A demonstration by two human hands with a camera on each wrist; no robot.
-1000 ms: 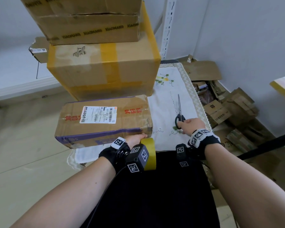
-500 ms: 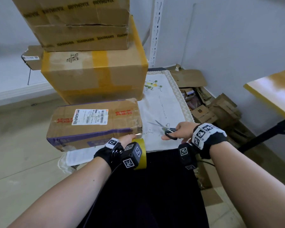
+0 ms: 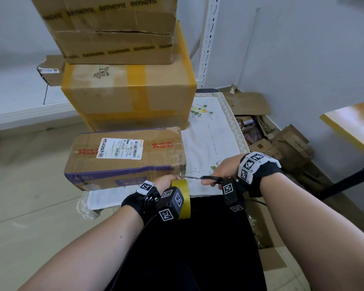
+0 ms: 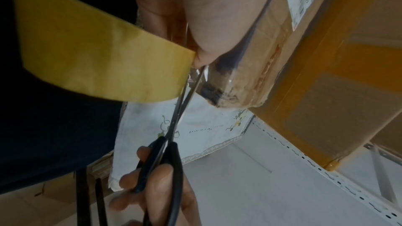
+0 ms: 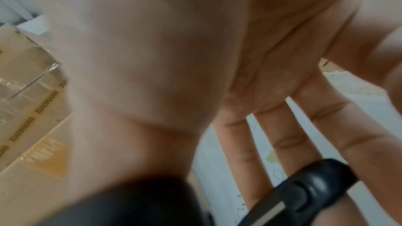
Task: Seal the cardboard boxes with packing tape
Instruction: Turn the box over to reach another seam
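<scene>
A long cardboard box [image 3: 124, 156] with a white shipping label lies on the cloth-covered table, its near right corner wrapped in clear tape [image 4: 226, 82]. My left hand [image 3: 166, 181] grips a yellow roll of packing tape [image 3: 182, 198] at that corner, also seen as the tape roll [image 4: 97, 54] in the left wrist view. My right hand [image 3: 223, 171] holds black-handled scissors [image 3: 206, 177]. Their blades [image 4: 185, 99] are nearly closed on the tape strip between roll and box. In the right wrist view the scissors' handle [image 5: 313, 190] sits across my fingers.
Two bigger boxes [image 3: 126, 87] taped in yellow are stacked behind the long box. The white embroidered cloth [image 3: 210, 143] covers the table. Flattened cardboard [image 3: 282, 143] is piled on the floor at the right, beside a yellow-edged table [image 3: 351, 124].
My right hand picked the scissors up from the cloth and swung them left to the box's corner. The left hand stayed at that corner with the roll.
</scene>
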